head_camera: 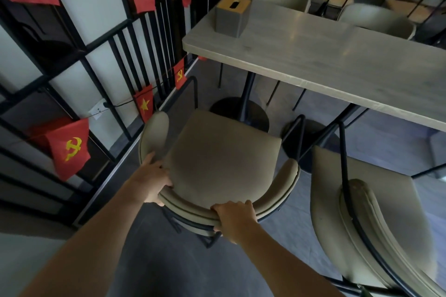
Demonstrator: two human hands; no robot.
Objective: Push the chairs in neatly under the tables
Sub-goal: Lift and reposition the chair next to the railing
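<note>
A person's left hand [152, 182] and right hand [235, 218] closed around the curved backrest of a beige chair [222, 159], apparently to steer it squarely; it stood clear of the grey table [325, 55], seat not yet underneath, a second chair [376, 219] alongside.

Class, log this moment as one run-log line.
step: pushing chair in | left hand: gripping backrest | right hand: gripping backrest | chair: not yet under table
</note>
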